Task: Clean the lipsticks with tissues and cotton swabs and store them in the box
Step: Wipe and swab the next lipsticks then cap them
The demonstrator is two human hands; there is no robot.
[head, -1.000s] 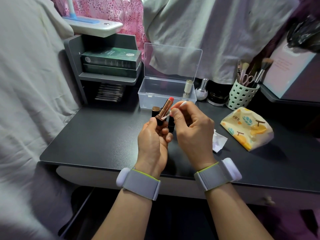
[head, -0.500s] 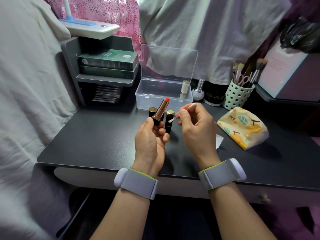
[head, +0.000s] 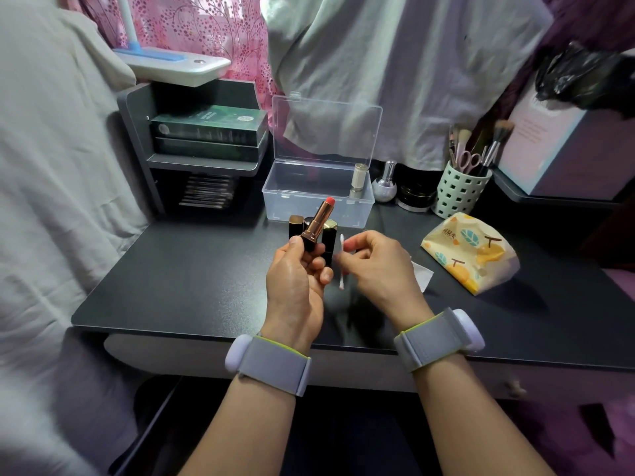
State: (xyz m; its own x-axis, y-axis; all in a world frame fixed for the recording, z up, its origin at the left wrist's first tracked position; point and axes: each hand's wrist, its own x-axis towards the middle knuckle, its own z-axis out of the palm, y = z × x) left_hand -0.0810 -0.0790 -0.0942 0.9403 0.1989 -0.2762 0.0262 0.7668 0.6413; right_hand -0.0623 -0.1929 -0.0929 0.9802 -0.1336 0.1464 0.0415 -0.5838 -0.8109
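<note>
My left hand [head: 297,273] grips an uncapped lipstick [head: 318,220] by its dark base; its rose-gold tube and red tip tilt up to the right. To its right, my right hand [head: 376,266] pinches a white cotton swab [head: 341,262] that stands nearly upright, apart from the lipstick. Behind my left hand two capped black-and-gold lipsticks [head: 295,227] stand on the dark desk [head: 192,280]. The clear plastic box [head: 318,201] sits further back with its lid up; a pale tube stands in its right corner. A used tissue [head: 422,274] lies by my right hand.
A yellow tissue pack [head: 470,250] lies at the right. A mint brush holder [head: 459,190], a nail polish bottle [head: 385,187] and a dark jar [head: 414,197] line the back. A grey shelf [head: 202,146] with green boxes stands at back left.
My right hand drew the swab off the lipstick tube, moved right and turned it from slanted to nearly upright. My left hand kept hold of the lipstick.
</note>
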